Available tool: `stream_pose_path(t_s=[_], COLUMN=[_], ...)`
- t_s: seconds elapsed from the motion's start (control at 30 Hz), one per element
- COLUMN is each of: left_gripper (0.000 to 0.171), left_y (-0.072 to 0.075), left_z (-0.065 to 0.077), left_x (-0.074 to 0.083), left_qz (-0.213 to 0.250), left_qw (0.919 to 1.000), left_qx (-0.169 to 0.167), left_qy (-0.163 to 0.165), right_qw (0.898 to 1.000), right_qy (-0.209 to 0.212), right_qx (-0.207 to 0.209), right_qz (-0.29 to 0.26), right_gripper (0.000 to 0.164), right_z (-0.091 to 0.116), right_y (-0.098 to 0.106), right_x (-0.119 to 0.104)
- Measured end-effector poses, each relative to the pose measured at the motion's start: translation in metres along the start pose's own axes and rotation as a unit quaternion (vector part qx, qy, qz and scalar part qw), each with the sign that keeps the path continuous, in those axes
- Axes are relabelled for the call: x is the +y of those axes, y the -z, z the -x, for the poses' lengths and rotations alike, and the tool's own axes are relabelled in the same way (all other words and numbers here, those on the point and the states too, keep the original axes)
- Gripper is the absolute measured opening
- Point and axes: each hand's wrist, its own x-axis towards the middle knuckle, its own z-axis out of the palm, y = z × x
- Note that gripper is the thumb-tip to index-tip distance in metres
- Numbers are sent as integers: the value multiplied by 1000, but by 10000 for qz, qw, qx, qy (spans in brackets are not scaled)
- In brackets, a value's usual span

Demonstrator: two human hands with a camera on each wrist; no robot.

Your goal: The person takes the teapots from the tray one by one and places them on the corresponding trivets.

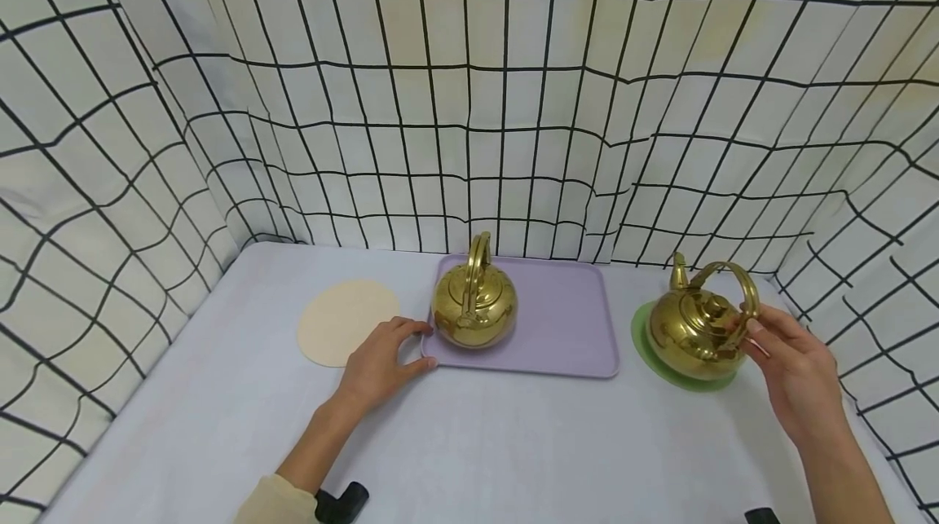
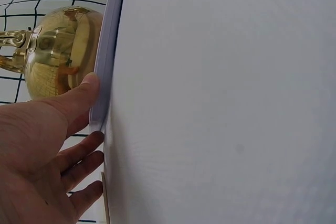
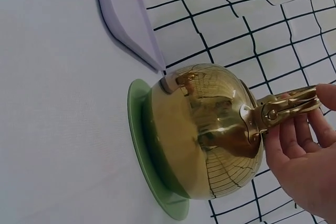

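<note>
My right hand [image 1: 800,369] grips the arched handle of a shiny brass kettle [image 3: 210,129], whose spout points to the back. The kettle sits upright over a round green mat [image 1: 685,379], close above or on it. At the middle, a second brass kettle [image 1: 477,312] with its handle up stands at the left end of a lilac tray [image 1: 561,312]. My left hand [image 1: 377,365] holds the tray's near left corner, its thumb on the front rim and its index finger on the left side. In the left wrist view, the thumb [image 2: 84,93] presses the tray's edge.
A round cream mat [image 1: 337,324] lies to the left, behind my left hand. White cloth covers the table [image 1: 513,442]. Walls of white cloth with a black grid [image 1: 484,100] rise at the back and both sides, close behind the tray.
</note>
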Motion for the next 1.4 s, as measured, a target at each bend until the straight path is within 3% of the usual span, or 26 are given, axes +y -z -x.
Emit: stream_pose_path(t_s=[0.1,0.17,0.23,0.3,0.37,0.4,0.67,1.07,1.17,1.4], left_gripper=[50,50,50,50,50,50,50,50,50,50], left_y=[-1,0,0,0,-1,-1,-2,-1,-1,-1], left_z=[0,0,0,0,0,0,0,1,1,1], left_x=[0,0,0,0,-1,-1,-1,-1,0,1], left_qz=[9,26,35,32,28,28,11,32,23,8], left_qw=[10000,10000,10000,10000,10000,10000,10000,10000,10000,10000], left_qx=[-8,-2,4,7,11,10,28,57,52,4], left_qy=[-9,-13,-15,-20,-31,-38,-29,-49,-58,-11], right_qw=[9976,9874,9624,9277,8975,8880,8475,8222,8206,8255], right_qy=[35,54,75,140,301,435,1425,2519,2692,2648], right_qx=[303,733,1240,1721,2054,2129,2105,1440,1237,881], right_qz=[621,1400,2416,3311,3892,4053,4660,4897,4887,4906], right_gripper=[26,28,33,39,44,45,43,37,39,41], right_z=[1,1,1,0,1,1,2,1,2,3], right_y=[-5,-10,-16,-21,-25,-26,-33,-48,-51,-60], right_x=[-3,-6,-8,-10,-11,-11,-13,-15,-14,-12])
